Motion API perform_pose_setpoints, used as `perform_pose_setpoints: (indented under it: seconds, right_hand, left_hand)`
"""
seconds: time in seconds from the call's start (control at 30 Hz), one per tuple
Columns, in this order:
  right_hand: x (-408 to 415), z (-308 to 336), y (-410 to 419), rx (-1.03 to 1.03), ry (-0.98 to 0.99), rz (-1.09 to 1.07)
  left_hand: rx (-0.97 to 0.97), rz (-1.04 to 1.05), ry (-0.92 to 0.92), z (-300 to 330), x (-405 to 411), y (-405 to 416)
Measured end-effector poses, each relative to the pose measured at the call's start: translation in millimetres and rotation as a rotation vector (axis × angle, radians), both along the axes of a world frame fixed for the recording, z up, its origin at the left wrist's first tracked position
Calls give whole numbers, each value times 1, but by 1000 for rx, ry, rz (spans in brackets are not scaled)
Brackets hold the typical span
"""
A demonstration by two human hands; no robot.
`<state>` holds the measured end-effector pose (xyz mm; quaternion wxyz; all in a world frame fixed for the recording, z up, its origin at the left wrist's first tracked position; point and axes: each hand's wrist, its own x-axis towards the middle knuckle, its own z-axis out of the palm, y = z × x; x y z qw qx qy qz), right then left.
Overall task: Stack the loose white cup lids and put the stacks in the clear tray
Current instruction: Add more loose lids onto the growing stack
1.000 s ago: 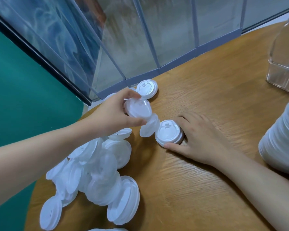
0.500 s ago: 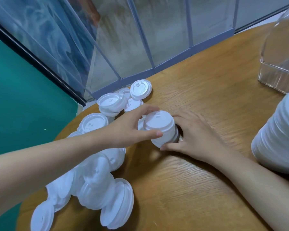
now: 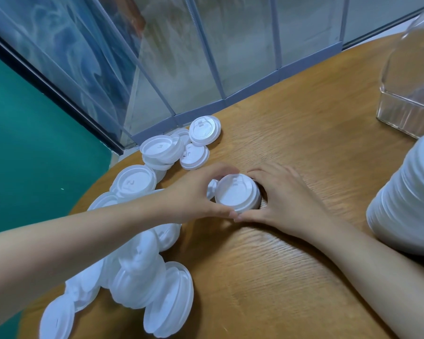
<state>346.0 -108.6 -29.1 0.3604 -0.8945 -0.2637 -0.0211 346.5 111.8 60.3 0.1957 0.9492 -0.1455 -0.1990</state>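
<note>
A short stack of white cup lids (image 3: 236, 195) stands on the wooden table (image 3: 291, 143) at the middle. My left hand (image 3: 194, 192) curls around its left side and my right hand (image 3: 282, 196) around its right side, thumbs nearly touching in front. Several loose white lids (image 3: 137, 270) lie heaped under and below my left forearm, and more loose lids (image 3: 198, 133) lie at the back by the table edge. The clear tray (image 3: 411, 111) sits at the far right.
A tall stack of white lids (image 3: 406, 201) rises at the right edge, just behind my right forearm. Glass panels (image 3: 206, 57) close off the back of the table. The table's left edge curves near the lid heap, with green floor (image 3: 34, 143) beyond.
My left hand carried a lid from above the heap down onto the lid by my right hand. Both hands now close around the small stack, which has grown taller.
</note>
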Motion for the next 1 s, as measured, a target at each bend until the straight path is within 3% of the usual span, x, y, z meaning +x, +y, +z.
perform_pose_setpoints:
  seconds: [0.83,1.0]
  right_hand:
    - [0,1,-3,-40,1,33]
    - [0,0,-3,-26,-17,26]
  left_hand:
    - [69,-75,2,4,5,-8]
    - [197,-139,-1,19,12,4]
